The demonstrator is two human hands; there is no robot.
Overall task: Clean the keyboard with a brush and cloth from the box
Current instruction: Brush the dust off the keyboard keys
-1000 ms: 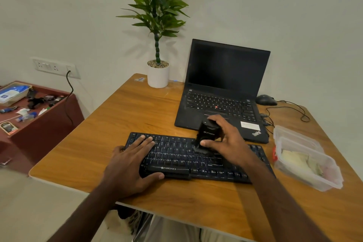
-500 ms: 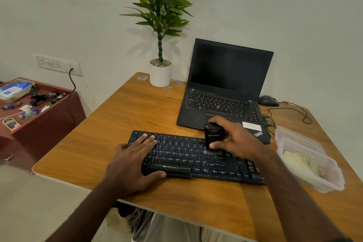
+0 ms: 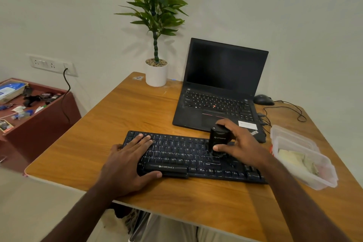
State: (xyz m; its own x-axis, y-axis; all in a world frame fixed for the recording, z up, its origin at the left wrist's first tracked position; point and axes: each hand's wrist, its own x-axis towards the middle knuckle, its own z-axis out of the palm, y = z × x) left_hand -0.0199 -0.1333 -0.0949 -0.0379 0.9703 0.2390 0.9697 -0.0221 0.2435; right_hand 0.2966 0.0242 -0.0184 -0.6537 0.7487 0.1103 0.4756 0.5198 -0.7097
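head view | we steady the keyboard (image 3: 196, 158) on the counter (image 3: 125, 116) with our flat left hand (image 3: 127, 161) | right hand (image 3: 238, 147) grips the brush (image 3: 217, 143) on its keys, brushing underway | cloth (image 3: 296, 160) unused in box (image 3: 314, 180) right of keyboard

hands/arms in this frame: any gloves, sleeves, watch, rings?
None visible. Left hand and right hand are bare, without gloves or visible rings. Both forearms are uncovered to the frame edge: no sleeves, watch or wristband in view.
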